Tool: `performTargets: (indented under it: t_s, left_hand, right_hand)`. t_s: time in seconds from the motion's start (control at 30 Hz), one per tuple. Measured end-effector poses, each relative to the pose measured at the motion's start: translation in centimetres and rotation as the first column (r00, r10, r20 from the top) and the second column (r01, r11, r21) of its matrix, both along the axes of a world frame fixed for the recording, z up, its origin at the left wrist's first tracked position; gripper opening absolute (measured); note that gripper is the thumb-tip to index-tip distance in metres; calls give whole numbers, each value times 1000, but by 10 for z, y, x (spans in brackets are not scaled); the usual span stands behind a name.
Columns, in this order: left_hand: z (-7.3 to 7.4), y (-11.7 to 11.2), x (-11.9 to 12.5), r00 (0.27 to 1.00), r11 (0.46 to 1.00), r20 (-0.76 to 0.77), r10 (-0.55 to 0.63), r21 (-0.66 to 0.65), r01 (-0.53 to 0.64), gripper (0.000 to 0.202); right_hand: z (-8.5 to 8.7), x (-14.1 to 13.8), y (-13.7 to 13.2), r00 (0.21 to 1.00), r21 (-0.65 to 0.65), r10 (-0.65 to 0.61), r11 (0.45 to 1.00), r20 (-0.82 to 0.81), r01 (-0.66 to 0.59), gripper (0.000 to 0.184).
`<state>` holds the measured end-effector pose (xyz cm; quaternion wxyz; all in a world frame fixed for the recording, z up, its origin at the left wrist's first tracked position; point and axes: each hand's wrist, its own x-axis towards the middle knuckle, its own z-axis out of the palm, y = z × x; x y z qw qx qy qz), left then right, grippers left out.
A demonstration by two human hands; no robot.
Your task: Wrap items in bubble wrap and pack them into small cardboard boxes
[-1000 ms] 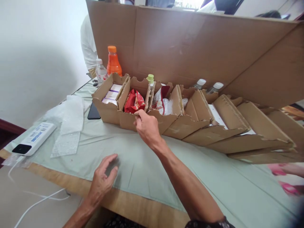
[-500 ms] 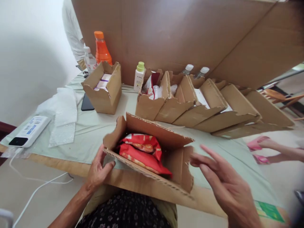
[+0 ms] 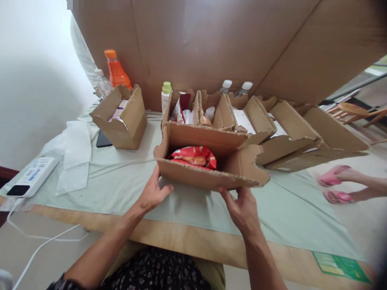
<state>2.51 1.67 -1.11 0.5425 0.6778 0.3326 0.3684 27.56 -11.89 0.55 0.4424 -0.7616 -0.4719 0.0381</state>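
An open-topped cardboard box (image 3: 208,179) stands between my hands, tilted a little, with red snack packets (image 3: 196,156) inside. My left hand (image 3: 152,193) grips its left end, thumb in front and fingers partly hidden behind the side. My right hand (image 3: 242,207) holds the box low at the right, its fingertips under the bottom edge. Just behind it is a row of similar cardboard boxes (image 3: 263,127); the nearest ones hold a maroon and white packet (image 3: 183,108) and a clear-wrapped item.
At the left are a cardboard box (image 3: 133,125) of small cartons, an orange bottle (image 3: 117,72), plastic wrap (image 3: 74,155) and a white power bank (image 3: 32,177) with a cable. A green-capped bottle (image 3: 166,94) stands behind. Another person's feet in pink sandals (image 3: 335,183) show at right.
The box with the red packets has moved away from me, up to the row. My right hand has gone from open beside it to holding its underside.
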Motion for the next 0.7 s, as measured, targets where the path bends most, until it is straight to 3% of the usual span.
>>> performTargets:
  t_s: [0.1, 0.17, 0.23, 0.37, 0.43, 0.5, 0.6, 0.63, 0.7]
  left_hand:
    - [-4, 20, 22, 998, 998, -13, 60, -13, -60, 93]
    - [-14, 17, 15, 985, 988, -98, 141, -41, -146, 94]
    - [-25, 4, -5, 965, 985, -204, 168, -15, -174, 85]
    - [-31, -17, -56, 931, 983, -350, 102, 177, -41, 46]
    - [-26, -10, -81, 882, 942, -397, 252, 310, -129, 34]
    - [-18, 7, -108, 751, 835, -427, 504, 463, -297, 32]
    - [-6, 38, -152, 405, 655, -516, 755, 615, -439, 42]
    - [-2, 46, -166, 277, 639, -583, 764, 623, -450, 45]
    - [4, 59, -190, 90, 667, -716, 692, 587, -459, 45]
  right_hand:
    - [-20, 11, 3, 994, -10, -54, 999, -99, 53, 47]
    - [-42, 9, -8, 989, -27, -82, 996, -126, 79, 58]
    - [-64, 3, -25, 995, -48, -84, 996, -57, 81, 55]
    - [-85, -2, -42, 986, -79, 19, 997, 167, -5, 40]
    - [-87, 1, -38, 975, -78, 55, 996, 216, -39, 39]
    - [-87, 4, -33, 967, -77, 76, 995, 245, -58, 41]
    - [-89, 8, -29, 957, -79, 87, 995, 278, -67, 45]
    - [-90, 8, -29, 953, -77, 85, 995, 291, -65, 46]
    - [-91, 9, -29, 945, -74, 79, 996, 316, -58, 49]
